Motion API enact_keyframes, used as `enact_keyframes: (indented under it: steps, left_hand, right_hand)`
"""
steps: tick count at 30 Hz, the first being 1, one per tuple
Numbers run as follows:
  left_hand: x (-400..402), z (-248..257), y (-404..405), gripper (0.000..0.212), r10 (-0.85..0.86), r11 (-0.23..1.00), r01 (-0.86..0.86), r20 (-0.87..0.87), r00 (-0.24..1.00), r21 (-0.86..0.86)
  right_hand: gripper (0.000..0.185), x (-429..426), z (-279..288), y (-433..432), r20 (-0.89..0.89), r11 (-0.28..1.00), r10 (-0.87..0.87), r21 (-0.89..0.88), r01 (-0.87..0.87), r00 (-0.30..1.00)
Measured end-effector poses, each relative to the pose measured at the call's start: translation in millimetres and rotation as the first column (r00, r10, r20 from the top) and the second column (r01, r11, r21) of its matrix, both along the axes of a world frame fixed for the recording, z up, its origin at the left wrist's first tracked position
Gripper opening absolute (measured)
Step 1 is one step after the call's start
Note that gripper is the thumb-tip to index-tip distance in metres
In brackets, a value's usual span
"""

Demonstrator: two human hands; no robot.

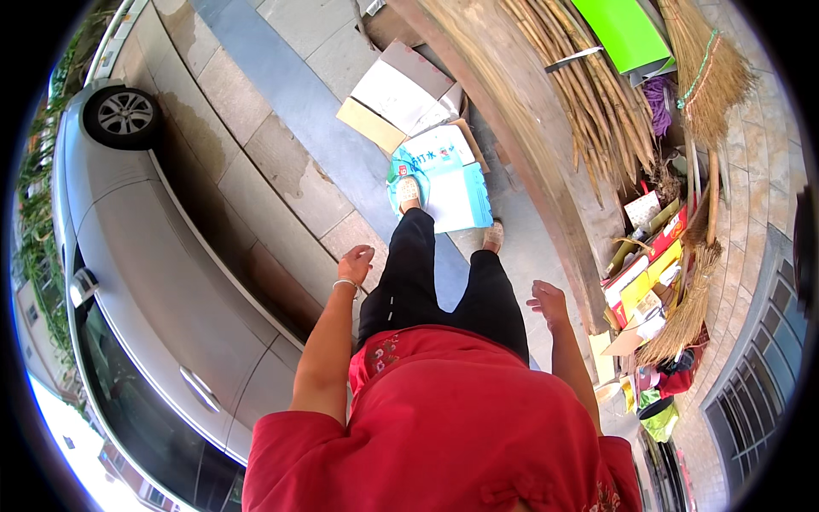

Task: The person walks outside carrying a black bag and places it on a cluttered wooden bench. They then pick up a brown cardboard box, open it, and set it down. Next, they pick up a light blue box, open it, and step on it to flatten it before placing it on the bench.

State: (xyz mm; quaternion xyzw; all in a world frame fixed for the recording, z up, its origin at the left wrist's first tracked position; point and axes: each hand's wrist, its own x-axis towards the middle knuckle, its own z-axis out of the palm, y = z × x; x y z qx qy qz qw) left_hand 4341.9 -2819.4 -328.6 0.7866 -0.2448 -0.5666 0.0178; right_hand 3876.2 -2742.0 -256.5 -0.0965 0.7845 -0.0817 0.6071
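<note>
My left hand (356, 264) hangs beside my left thigh with loosely bent fingers and nothing in it; a pale bracelet circles the wrist. On the other side, my right hand (548, 302) is also bare, its fingers slightly apart, near the edge of a wooden plank. A blue and white printed cardboard box (454, 192) lies on the pavement before me, looking flattened. My left shoe (407, 189) rests on its blue side flap, and my right shoe (493, 235) stands by its near right corner. Beyond it lies an open carton (400, 83) with spread white and brown flaps.
A silver car (173, 237) is parked along my left. The thick wooden plank (544, 153) on my right carries a bundle of bamboo sticks (576, 83). Straw brooms (710, 83), a bright green box (624, 32), purple rope (657, 105) and folded cardboard (665, 240) crowd the tiled wall.
</note>
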Motion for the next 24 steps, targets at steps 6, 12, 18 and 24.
enact_keyframes:
  steps: [6,12,18,24]
  left_hand:
    - [63.8,1.3,-59.1,0.038,0.014,0.998,-0.012,0.028,1.0,-0.062]
    - [85.6,13.5,-55.5,0.039,0.08,0.997,-0.08,0.055,0.995,0.011]
    - [62.9,24.8,-21.2,0.04,0.027,1.0,-0.027,0.047,0.999,-0.002]
    - [46.4,47.8,2.9,0.038,0.065,0.998,-0.064,0.058,0.996,-0.014]
  right_hand:
    - [0.035,64.8,12.6,-46.2,-0.058,0.983,-0.057,-0.176,0.046,0.997]
    - [0.033,65.9,13.9,-84.7,-0.059,0.962,-0.14,-0.245,0.121,0.988]
    - [0.031,47.1,-28.3,-48.2,0.01,0.998,0.02,-0.068,-0.019,1.0]
    - [0.035,30.4,-45.8,-54.1,0.03,0.996,0.016,-0.085,-0.013,0.999]
